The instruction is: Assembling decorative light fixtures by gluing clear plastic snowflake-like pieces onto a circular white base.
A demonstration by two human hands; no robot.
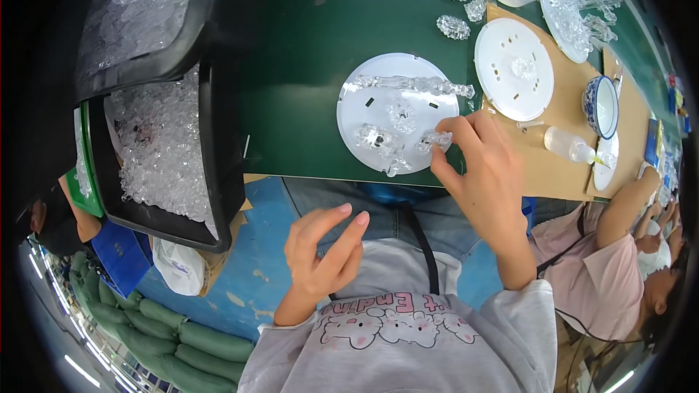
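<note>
A round white plate [397, 67] with small slots lies on the green tabletop before me. Across its far part rests a long clear faceted stem [411, 84]. Nearer on it are a clear flower-like piece [402, 114] and a clear faceted piece [378, 140]. At the plate's right edge my right hand [484, 167] pinches another clear faceted plastic piece [431, 141] between thumb and forefinger. My left hand [320, 251] hovers over my lap, short of the table edge, fingers apart with nothing in them.
Left of the plate stand black bins [226, 138] of small clear pieces. To the right, cardboard [531, 153] bears another white disc [502, 62], a small bottle [568, 144] and a blue-patterned bowl [601, 107]. Loose clear pieces [453, 27] lie farther back. A co-worker [604, 269] sits at right.
</note>
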